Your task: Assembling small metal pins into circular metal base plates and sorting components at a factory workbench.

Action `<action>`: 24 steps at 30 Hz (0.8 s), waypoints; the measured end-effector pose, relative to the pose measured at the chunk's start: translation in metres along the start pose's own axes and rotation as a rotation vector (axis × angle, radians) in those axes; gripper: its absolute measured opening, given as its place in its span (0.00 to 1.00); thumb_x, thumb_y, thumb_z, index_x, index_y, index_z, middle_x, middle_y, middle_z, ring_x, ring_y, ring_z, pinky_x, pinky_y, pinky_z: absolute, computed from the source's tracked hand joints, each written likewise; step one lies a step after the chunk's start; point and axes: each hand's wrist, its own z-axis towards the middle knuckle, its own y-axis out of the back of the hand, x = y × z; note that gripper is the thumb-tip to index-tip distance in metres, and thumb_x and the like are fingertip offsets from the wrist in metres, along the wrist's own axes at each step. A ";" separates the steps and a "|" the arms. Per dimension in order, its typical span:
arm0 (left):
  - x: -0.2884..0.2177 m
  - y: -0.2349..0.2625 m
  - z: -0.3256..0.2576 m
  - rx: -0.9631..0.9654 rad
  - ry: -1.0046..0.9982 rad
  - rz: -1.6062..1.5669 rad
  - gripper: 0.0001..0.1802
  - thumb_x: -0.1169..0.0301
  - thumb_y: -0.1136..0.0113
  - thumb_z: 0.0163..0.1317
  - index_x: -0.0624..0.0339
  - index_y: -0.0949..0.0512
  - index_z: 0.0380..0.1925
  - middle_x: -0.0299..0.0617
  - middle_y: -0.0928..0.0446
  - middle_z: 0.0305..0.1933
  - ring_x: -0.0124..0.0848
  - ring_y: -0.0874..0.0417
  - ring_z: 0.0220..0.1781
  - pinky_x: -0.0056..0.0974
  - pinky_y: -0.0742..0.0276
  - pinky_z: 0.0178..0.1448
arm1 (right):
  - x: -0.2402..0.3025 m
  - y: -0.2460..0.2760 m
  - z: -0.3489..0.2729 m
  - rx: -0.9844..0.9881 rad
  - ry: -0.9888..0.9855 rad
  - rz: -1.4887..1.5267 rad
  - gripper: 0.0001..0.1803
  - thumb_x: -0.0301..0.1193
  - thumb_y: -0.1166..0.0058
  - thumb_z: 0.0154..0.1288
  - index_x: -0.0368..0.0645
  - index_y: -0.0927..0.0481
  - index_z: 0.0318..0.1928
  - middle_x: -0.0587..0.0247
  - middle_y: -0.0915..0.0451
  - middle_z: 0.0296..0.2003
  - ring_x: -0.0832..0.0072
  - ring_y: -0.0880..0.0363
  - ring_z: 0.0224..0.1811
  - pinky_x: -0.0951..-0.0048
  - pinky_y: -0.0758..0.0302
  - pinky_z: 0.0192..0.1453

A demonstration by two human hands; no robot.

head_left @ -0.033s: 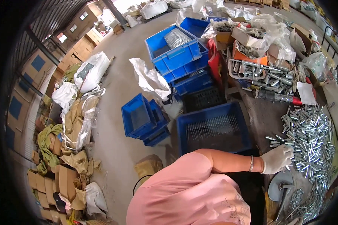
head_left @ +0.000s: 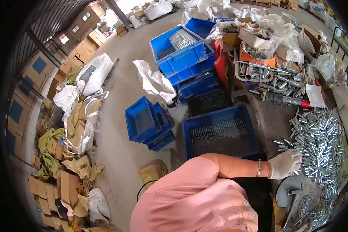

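My left hand [head_left: 286, 164], in a whitish work glove with a metal bracelet at the wrist, reaches over the workbench on the right. Its fingers are curled together at the near edge of a big heap of short shiny metal sleeves [head_left: 323, 149]. A small bright tip shows under the fingertips; what it belongs to is too small to make out. Just below the hand is a round grey metal disc [head_left: 288, 192] fixed on the bench. My right hand is out of sight beyond the lower edge, past the pink shirt.
Beside the bench stands a blue crate [head_left: 255, 145] with a row of thin metal rods. Stacked blue bins [head_left: 178, 58] rise behind it, smaller ones [head_left: 143, 118] to the left. A tray of metal tubes [head_left: 280, 79] and a spring-wrapped tool [head_left: 282, 99] lie farther up the bench.
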 end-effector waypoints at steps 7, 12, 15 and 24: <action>0.004 -0.005 -0.004 -0.049 0.008 -0.022 0.14 0.60 0.29 0.65 0.57 0.13 0.43 0.42 0.20 0.61 0.43 0.27 0.74 0.50 0.30 0.78 | 0.052 0.001 -0.019 0.246 -0.435 0.748 0.21 0.27 0.38 0.73 0.27 0.18 0.62 0.46 0.16 0.53 0.56 0.19 0.54 0.58 0.21 0.65; 0.001 -0.011 -0.006 -0.252 -0.013 -0.038 0.11 0.58 0.29 0.65 0.53 0.14 0.37 0.40 0.20 0.52 0.41 0.25 0.68 0.48 0.26 0.70 | 0.086 -0.012 -0.027 0.208 -0.389 0.818 0.26 0.32 0.34 0.72 0.34 0.19 0.66 0.47 0.17 0.53 0.62 0.20 0.54 0.57 0.24 0.66; -0.006 -0.024 -0.004 -0.321 -0.036 -0.174 0.07 0.64 0.34 0.68 0.54 0.18 0.35 0.41 0.21 0.47 0.44 0.20 0.59 0.50 0.20 0.64 | 0.132 0.015 -0.039 0.250 -0.558 0.767 0.28 0.37 0.34 0.69 0.37 0.16 0.66 0.29 0.19 0.66 0.41 0.17 0.65 0.48 0.19 0.67; 0.017 0.009 -0.010 -0.379 -0.054 -0.151 0.08 0.72 0.24 0.57 0.53 0.16 0.33 0.43 0.19 0.34 0.47 0.17 0.41 0.53 0.21 0.47 | 0.174 -0.014 -0.042 0.498 -0.249 0.822 0.15 0.19 0.42 0.73 0.34 0.12 0.57 0.62 0.11 0.49 0.75 0.16 0.52 0.71 0.21 0.60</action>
